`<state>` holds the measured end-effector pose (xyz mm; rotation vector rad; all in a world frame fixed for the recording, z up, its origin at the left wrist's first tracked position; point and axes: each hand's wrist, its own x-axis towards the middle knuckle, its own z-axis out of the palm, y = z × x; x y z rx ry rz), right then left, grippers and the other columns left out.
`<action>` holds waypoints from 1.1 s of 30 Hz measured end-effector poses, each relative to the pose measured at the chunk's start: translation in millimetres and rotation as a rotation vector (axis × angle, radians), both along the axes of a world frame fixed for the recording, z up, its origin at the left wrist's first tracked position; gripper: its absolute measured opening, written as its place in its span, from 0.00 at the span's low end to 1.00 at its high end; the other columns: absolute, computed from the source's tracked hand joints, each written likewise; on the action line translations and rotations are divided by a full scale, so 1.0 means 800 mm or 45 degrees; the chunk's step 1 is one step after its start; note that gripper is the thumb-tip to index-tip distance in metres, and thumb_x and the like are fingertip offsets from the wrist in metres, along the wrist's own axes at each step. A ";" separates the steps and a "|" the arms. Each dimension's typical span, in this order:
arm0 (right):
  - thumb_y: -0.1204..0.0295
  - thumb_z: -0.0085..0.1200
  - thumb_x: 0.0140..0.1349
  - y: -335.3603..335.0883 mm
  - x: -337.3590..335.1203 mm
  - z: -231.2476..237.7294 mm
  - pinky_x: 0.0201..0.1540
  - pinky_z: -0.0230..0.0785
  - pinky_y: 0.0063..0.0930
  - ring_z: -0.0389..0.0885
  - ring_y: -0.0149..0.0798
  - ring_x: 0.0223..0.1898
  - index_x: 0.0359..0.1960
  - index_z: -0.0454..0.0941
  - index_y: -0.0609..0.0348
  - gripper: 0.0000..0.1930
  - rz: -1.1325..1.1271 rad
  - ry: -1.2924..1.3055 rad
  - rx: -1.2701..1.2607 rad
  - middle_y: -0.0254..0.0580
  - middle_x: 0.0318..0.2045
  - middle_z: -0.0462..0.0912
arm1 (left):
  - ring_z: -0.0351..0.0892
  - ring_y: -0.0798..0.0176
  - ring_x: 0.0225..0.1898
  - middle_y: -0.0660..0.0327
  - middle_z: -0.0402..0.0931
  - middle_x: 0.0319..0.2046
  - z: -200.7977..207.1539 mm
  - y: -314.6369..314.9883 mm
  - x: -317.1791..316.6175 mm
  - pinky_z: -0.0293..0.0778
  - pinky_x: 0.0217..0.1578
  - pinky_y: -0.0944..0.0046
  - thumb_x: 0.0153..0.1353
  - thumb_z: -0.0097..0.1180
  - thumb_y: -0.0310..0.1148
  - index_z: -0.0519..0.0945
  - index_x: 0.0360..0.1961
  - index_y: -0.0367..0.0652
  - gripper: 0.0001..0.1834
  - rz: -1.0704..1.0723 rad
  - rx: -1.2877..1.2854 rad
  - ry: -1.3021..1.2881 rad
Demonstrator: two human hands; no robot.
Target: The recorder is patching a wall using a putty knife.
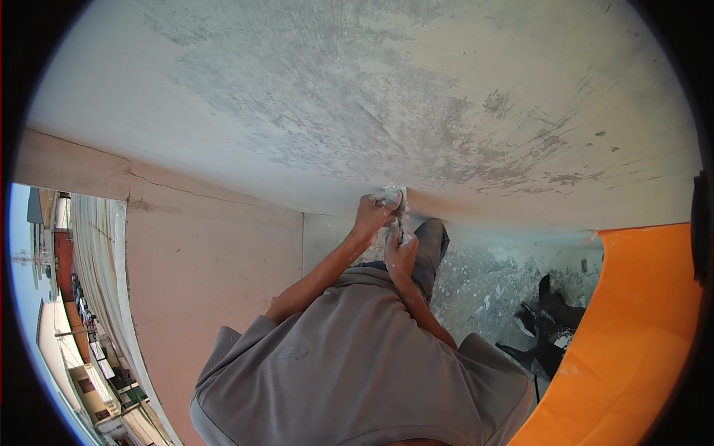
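Head view: small flat tool (pixel 400 215), smeared with white plaster, sits between both hands, at edge where grey rough ceiling (pixel 357 97) meets wall. Left hand (pixel 372 212) fingers closed around upper part of tool. Right hand (pixel 400 256) fingers closed on lower part. Plaster wet, lumpy. Orange panel (pixel 639 327) at right.

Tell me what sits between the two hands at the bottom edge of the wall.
In the head view, a plaster-caked tool sits between the left hand and right hand, both gripping it against the grey wall.
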<state>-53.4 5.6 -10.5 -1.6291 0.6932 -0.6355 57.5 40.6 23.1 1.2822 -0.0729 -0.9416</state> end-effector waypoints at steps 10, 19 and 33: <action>0.65 0.46 0.75 0.029 0.026 -0.047 0.27 0.58 0.20 0.65 0.19 0.25 0.45 0.76 0.65 0.13 -0.015 -0.331 0.771 0.26 0.26 0.73 | 0.76 0.76 0.21 0.62 0.82 0.20 0.024 0.001 0.009 0.70 0.21 0.70 0.63 0.65 0.36 0.85 0.30 0.32 0.14 -0.048 0.526 -0.839; 0.66 0.44 0.75 0.027 0.018 -0.046 0.27 0.60 0.23 0.65 0.22 0.24 0.45 0.75 0.67 0.14 0.017 -0.320 0.851 0.29 0.24 0.73 | 0.78 0.73 0.21 0.60 0.82 0.20 0.004 0.004 0.006 0.71 0.20 0.67 0.62 0.65 0.38 0.85 0.31 0.31 0.16 0.048 0.349 -0.689; 0.75 0.48 0.68 -0.006 0.001 -0.010 0.39 0.73 0.40 0.82 0.64 0.40 0.51 0.75 0.75 0.15 -0.034 -0.097 -0.156 0.68 0.36 0.81 | 0.81 0.69 0.29 0.63 0.82 0.29 -0.007 -0.001 -0.009 0.76 0.30 0.68 0.67 0.60 0.39 0.83 0.36 0.40 0.12 0.050 -0.004 0.062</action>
